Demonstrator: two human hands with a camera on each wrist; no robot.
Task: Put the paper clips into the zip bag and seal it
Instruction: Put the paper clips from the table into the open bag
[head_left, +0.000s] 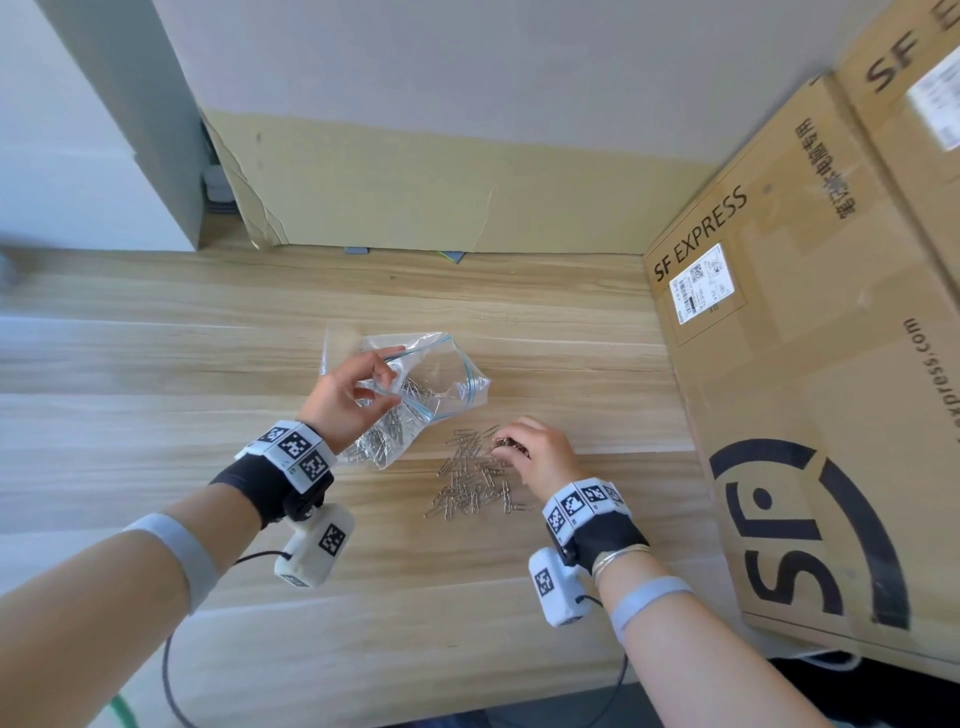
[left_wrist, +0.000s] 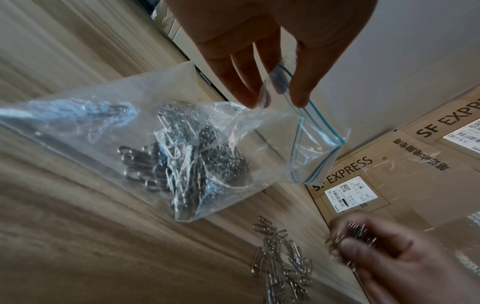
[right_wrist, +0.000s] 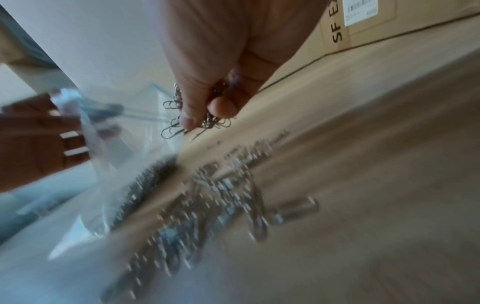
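Note:
A clear zip bag with a blue seal strip lies on the wooden table, its mouth lifted and gaping to the right. My left hand pinches the bag's upper rim between thumb and fingers. Several silver paper clips sit inside the bag. A loose pile of paper clips lies on the table just right of the bag. My right hand hovers over that pile, gripping a bunch of clips in curled fingers.
A large SF Express cardboard box stands along the right side, close to my right hand. A flat cardboard sheet leans on the wall behind the table. Cables hang off the table's front edge.

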